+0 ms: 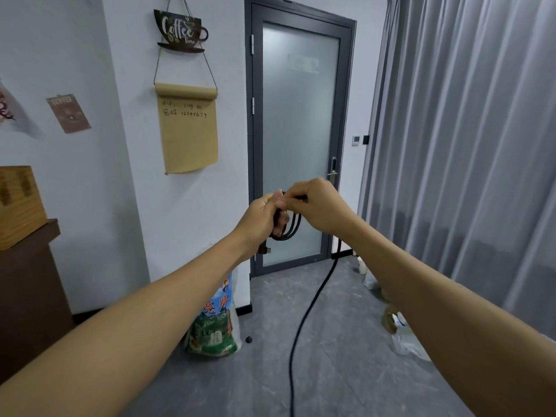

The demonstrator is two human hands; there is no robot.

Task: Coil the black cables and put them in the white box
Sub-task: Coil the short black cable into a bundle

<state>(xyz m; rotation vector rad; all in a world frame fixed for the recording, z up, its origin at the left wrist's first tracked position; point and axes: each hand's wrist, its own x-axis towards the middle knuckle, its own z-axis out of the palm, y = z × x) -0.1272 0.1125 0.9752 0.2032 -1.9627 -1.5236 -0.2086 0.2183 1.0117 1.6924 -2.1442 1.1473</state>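
Before the frosted door (296, 139), the left hand (264, 218) grips a coiled black cable (287, 228); the right hand (319, 206) pinches its top strand (white box unseen). The trailing length could snag, loosening loops.

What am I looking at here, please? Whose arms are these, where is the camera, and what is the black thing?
There is one picture, taken by a camera worn on a person's head, so the two bare arms are that person's own. The left hand grips a few loops of a black cable; the right hand pinches the cable at the top of the loops. The rest of the cable hangs down and trails toward the camera over the grey floor. Behind are a frosted glass door and grey curtains. No white box is visible.
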